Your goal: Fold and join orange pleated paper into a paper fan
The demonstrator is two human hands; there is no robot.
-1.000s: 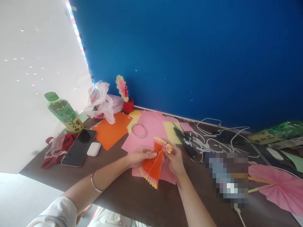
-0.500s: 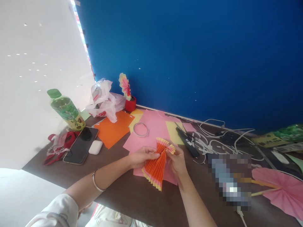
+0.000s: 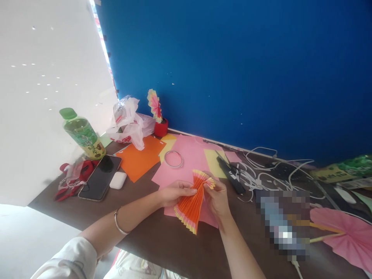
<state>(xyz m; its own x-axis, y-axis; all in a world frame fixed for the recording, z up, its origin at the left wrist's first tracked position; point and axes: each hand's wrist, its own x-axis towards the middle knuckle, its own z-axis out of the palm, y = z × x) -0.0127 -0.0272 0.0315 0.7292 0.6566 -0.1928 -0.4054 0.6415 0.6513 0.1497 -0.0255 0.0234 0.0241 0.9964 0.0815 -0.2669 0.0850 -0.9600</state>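
A pleated orange paper fan with yellow and pink edges is held just above the brown table, over a pink sheet. My left hand pinches its narrow middle from the left, a thin bracelet on that wrist. My right hand grips the same middle from the right, fingers curled near the small upper fan end. Both ends of the fan spread out, the lower one wider.
A tape ring lies on the pink sheet, with orange paper and yellow paper beside it. At left are a green bottle, phone, earbud case and red scissors. Cables and a pink fan lie right.
The view has shifted slightly, moving everything a little right and down. Both hands keep the same grip on the fan, which has barely moved.
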